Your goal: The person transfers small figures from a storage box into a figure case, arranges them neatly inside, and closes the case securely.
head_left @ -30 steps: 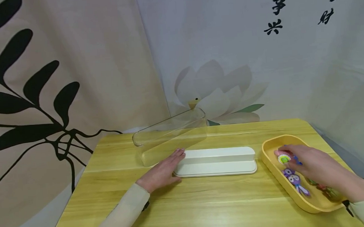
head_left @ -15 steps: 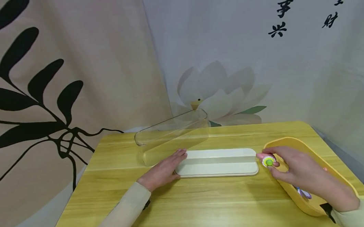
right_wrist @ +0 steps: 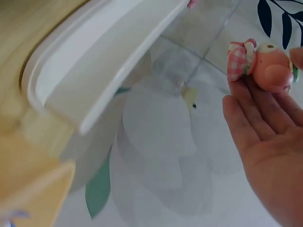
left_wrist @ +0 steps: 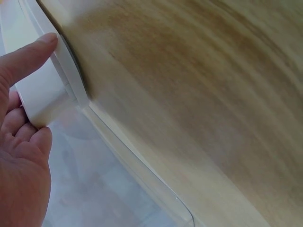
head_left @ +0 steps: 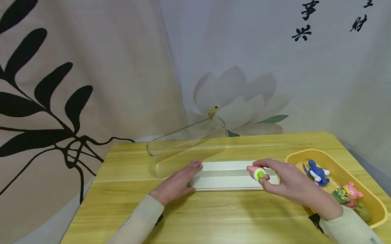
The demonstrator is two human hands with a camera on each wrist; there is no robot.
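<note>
My left hand (head_left: 175,185) grips the left end of a white two-level display base (head_left: 225,184). In the left wrist view its thumb lies along one long edge and its fingers curl by the other side. Over the right end of the base, my right hand (head_left: 289,179) pinches a small pink toy figurine (head_left: 259,174) between thumb and fingers. The figurine's underside shows a green and yellow disc in the head view. Up close in the right wrist view, the figurine (right_wrist: 272,73) has a pink-and-white checked part.
A clear plastic cover (head_left: 190,146) stands on the wooden table (head_left: 220,224) behind the base. The yellow tray (head_left: 381,215) at right holds several figurines, among them a blue one (head_left: 317,174) and a pink one (head_left: 353,192). A printed curtain hangs behind.
My right hand has taken the pink figurine out of the yellow tray and carried it left to above the base's right end. My left hand keeps its place on the base.
</note>
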